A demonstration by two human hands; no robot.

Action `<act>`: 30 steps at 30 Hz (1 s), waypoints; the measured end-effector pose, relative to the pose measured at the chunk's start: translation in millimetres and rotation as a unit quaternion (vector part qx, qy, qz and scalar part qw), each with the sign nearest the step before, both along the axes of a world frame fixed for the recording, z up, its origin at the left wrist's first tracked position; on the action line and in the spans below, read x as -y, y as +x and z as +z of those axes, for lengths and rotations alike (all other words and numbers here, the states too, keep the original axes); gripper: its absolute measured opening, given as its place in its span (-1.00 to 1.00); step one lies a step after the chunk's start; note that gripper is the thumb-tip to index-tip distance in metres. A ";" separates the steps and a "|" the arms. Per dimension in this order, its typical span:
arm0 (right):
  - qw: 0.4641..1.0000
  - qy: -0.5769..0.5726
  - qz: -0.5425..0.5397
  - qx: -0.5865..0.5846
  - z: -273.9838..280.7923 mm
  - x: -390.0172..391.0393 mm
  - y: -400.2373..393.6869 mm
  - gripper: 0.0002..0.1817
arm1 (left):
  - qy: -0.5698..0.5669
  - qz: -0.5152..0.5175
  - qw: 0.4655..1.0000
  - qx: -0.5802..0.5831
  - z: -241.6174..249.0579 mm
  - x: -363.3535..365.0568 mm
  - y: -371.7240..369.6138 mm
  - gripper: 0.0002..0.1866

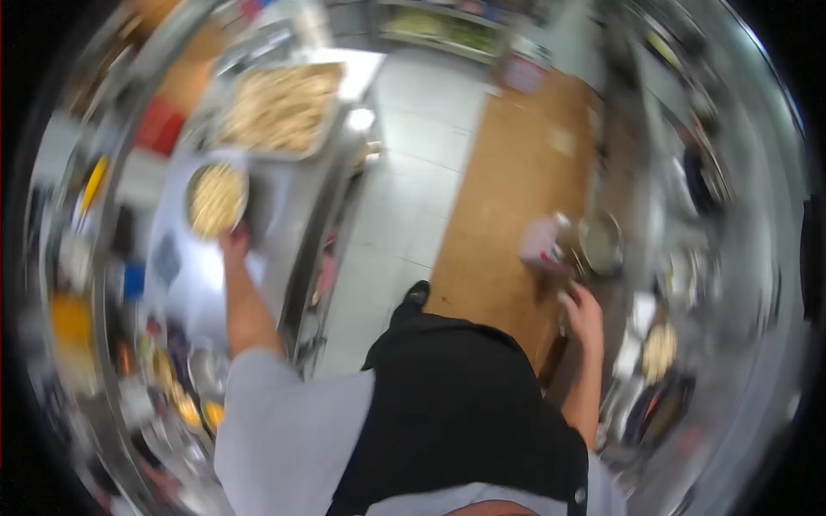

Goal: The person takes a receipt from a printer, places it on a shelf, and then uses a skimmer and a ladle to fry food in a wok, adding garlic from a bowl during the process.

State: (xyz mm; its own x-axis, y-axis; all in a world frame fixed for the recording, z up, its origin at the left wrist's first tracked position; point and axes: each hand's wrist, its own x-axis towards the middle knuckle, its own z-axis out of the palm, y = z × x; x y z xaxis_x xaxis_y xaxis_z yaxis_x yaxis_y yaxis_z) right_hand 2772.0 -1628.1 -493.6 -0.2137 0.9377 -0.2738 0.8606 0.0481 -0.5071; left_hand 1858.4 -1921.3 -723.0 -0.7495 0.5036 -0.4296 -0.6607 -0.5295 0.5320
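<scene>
My left hand [234, 241] is closed on the near rim of a round bowl [217, 200] filled with pale yellow strips. That bowl is over the steel counter [275, 202] on the left. Just beyond it lies a large rectangular tray [282, 109] heaped with pale food pieces. On the right, my right hand [583, 314] has its fingers apart and holds nothing. A round metal pot [601, 243] and a white and pink container [544, 241] are a little ahead of that hand.
A brown mat or board [503, 172] runs beside the tiled floor [404, 172]. A red box [160, 125] and a blue item [134, 281] are at the left. Shelves [443, 33] stand at the far end. A plate of pale food [659, 353] is at the right.
</scene>
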 end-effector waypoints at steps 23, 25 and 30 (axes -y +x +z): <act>0.856 0.088 -0.503 -0.077 -64.5 339.1 347.7 -0.55 | -0.190 -0.643 0.725 -0.157 91.9 -269.8 745.2 -0.49; 0.824 0.090 -0.553 -0.082 -50.0 367.8 355.6 -0.56 | -0.115 -0.693 0.684 -0.197 194.5 -283.8 887.3 -0.34; 0.757 0.155 -0.626 -0.102 -63.1 419.5 354.9 -0.60 | -0.026 -0.765 0.542 -0.348 273.2 -371.9 1130.4 -0.52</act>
